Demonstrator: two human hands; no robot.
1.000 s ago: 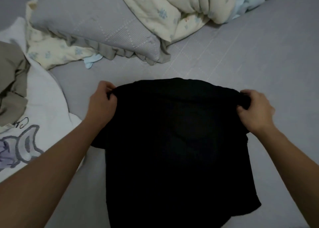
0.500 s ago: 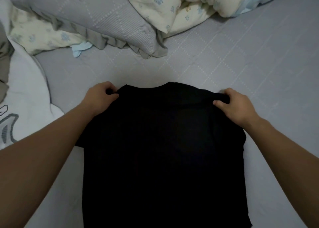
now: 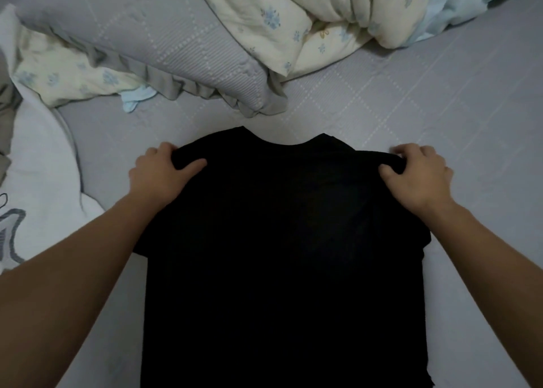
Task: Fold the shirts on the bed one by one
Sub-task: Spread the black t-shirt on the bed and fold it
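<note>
— What's the bed like around you?

— A grey quilted sheet [image 3: 440, 117], dim light. A grey frilled pillow [image 3: 152, 40] lies at the far left, a cream flowered duvet [image 3: 293, 20] is bunched up beyond it, and a white shirt with a printed figure [image 3: 38, 164] waits at my left edge.

— And the one you're working on?

— The black shirt [image 3: 282, 240] lies in front of me on the sheet, neckline pointing away, body running down towards me and out of view at the bottom.

— What are your hands doing?

— My left hand [image 3: 160, 176] pinches the left shoulder, thumb on top of the cloth and fingers curled round the edge. My right hand [image 3: 417, 173] grips the right shoulder the same way, a ridge of fabric bunched between thumb and fingers.

— So which step is this?

— Laying it out, I'd say. No fold has been made yet, as far as I can tell.

— What comes next?

— Probably let go and smooth the shoulders. The sleeves look tucked or crumpled at both sides, so they need spreading before I fold one side inward.
</note>
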